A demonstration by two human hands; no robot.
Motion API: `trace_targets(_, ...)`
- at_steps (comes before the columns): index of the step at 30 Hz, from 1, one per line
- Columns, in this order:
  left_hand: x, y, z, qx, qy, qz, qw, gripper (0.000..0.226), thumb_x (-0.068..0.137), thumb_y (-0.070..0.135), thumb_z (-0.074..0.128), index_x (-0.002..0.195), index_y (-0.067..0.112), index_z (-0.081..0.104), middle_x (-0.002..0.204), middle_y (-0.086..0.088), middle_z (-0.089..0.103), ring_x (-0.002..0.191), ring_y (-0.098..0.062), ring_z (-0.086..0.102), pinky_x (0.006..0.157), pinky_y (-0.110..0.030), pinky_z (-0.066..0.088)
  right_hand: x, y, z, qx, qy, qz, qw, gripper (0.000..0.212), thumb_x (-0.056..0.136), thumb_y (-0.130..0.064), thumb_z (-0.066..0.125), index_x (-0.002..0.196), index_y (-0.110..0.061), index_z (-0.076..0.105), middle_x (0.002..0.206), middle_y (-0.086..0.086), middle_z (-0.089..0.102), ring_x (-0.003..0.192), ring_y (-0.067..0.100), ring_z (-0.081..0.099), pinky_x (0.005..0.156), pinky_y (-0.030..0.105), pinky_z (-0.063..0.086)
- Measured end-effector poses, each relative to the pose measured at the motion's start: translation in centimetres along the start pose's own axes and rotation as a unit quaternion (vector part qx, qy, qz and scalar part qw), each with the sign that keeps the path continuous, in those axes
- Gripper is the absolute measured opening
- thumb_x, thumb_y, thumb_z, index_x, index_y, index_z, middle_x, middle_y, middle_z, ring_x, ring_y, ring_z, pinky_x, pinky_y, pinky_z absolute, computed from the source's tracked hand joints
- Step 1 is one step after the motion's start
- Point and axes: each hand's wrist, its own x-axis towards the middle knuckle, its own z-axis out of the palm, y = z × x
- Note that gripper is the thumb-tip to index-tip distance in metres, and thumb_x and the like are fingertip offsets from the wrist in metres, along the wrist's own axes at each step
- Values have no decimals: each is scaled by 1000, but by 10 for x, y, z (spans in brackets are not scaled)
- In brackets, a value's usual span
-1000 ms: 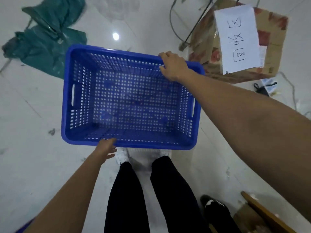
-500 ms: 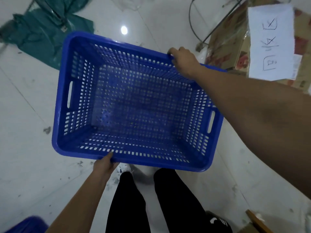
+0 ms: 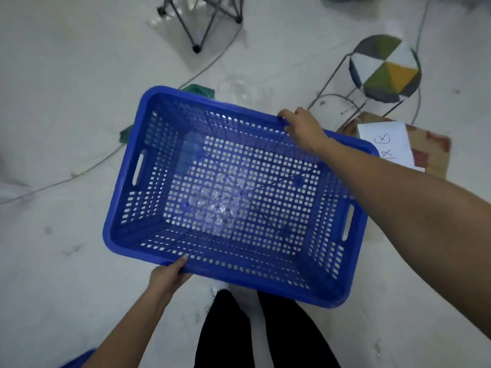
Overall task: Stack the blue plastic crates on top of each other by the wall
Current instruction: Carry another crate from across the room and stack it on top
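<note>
I hold an empty blue perforated plastic crate [image 3: 148, 229] in the air above the pale floor, tilted slightly with its right end lower. My left hand [image 3: 167, 274] grips the near long rim from below. My right hand [image 3: 303, 126] is closed over the far long rim. The crate's floor and slotted handles show clearly. A corner of a second blue crate [image 3: 79, 359] peeks in at the bottom left edge.
A round stool with a multicoloured seat [image 3: 385, 67] stands at the upper right, beside a cardboard box with a white paper sheet [image 3: 385, 144]. Dark metal chair legs [image 3: 202, 22] stand at the top. A green cloth [image 3: 199, 90] and cables lie behind the crate.
The crate has risen and swung to the right with both hands on it. My view has lifted, bringing the stool and chair legs into sight while the green cloth has slipped behind the crate.
</note>
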Motion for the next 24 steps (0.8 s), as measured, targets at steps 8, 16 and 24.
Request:
trace_targets(8, -113, 41, -80, 12, -36, 84, 996, 20, 83, 13, 73, 95, 1, 62, 96, -20, 60, 90, -30, 57, 99, -49, 51, -37, -92, -124, -9, 57, -51, 997, 37, 96, -13, 46, 133, -16, 46, 115, 25, 49, 101, 42, 50, 82, 41, 41)
trace_targets(16, -233, 15, -152, -43, -2, 181, 983, 18, 87, 13, 70, 100, 2, 66, 77, -10, 76, 64, -19, 74, 88, -33, 54, -69, -203, -196, -6, 91, -147, 985, 36, 96, -17, 50, 132, -16, 49, 117, 25, 52, 107, 43, 51, 91, 45, 43)
trace_targets(24, -314, -77, -246, -171, 69, 217, 959, 38, 85, 14, 71, 109, -14, 63, 76, -18, 62, 41, -15, 59, 59, -22, 50, -119, -363, -212, -15, 75, -297, 952, 34, 95, -21, 52, 129, -20, 52, 112, 23, 54, 102, 41, 55, 87, 42, 44)
